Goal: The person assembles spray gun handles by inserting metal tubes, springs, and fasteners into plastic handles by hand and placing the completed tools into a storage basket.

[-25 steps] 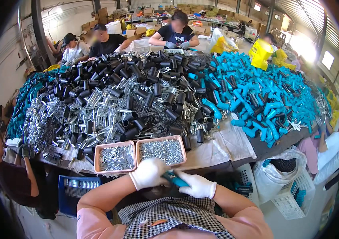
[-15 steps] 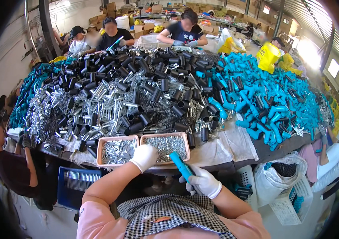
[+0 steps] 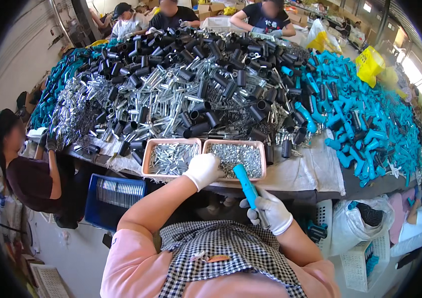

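Note:
My left hand [image 3: 204, 171], in a white glove, is at the near edge of the right-hand pink tray [image 3: 264, 171], which holds small silvery metal pieces. Its fingers are bunched together, and whatever they pinch is hidden. In my white-gloved right hand [image 3: 274, 213] is a teal tube-shaped tool handle [image 3: 244, 182], tilted with its far end up and to the left. That end is close to the tray's near side. Beside it, a second pink tray [image 3: 147, 166] contains short silvery pins.
Beyond the trays lies a heap of black sleeves [image 3: 213, 118] and metal rods [image 3: 168, 107]. Teal handles [image 3: 364, 129] are piled at the right. A blue crate [image 3: 92, 198] stands lower left, a white sack [image 3: 364, 228] lower right. Co-workers sit around the table.
The whole view has shifted, so the table sits higher and further right in the picture. The teal handle points slightly more upright. My left hand stays by the trays.

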Motion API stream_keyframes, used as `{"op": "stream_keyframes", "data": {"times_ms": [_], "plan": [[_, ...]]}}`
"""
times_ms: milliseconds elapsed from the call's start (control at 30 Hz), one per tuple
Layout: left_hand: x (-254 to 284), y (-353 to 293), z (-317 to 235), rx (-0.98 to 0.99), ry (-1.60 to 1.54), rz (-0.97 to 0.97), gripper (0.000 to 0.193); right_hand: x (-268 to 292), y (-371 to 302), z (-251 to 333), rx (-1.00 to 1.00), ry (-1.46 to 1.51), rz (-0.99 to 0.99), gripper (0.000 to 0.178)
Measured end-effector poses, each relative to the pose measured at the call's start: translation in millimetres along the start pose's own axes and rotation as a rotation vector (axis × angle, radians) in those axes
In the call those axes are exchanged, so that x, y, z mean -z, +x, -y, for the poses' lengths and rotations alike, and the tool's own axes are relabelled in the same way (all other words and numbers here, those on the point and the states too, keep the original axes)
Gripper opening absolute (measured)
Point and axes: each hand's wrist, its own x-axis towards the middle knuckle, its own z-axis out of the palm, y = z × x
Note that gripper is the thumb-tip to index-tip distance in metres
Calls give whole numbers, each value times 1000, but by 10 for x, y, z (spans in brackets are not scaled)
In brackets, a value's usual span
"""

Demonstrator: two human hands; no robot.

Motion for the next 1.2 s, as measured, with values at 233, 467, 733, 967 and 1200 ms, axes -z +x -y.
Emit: {"op": "stream_keyframes", "data": {"times_ms": [233,467,733,967,1200], "plan": [[-185,65,19,-29,59,57,24,-6,52,-53,-34,61,12,56],[-141,36,45,18,-227,-154,21,49,131,-65,-15,137,-2,56],[-129,79,-112,-57,-72,-60,28,0,189,-110,-28,144,-21,44],[-137,286,-150,-163,-29,122,19,110,117,-109,16,165,-16,45],[-92,209,-141,-187,-63,-67,25,190,134,-115,8,218,-40,44]]}}
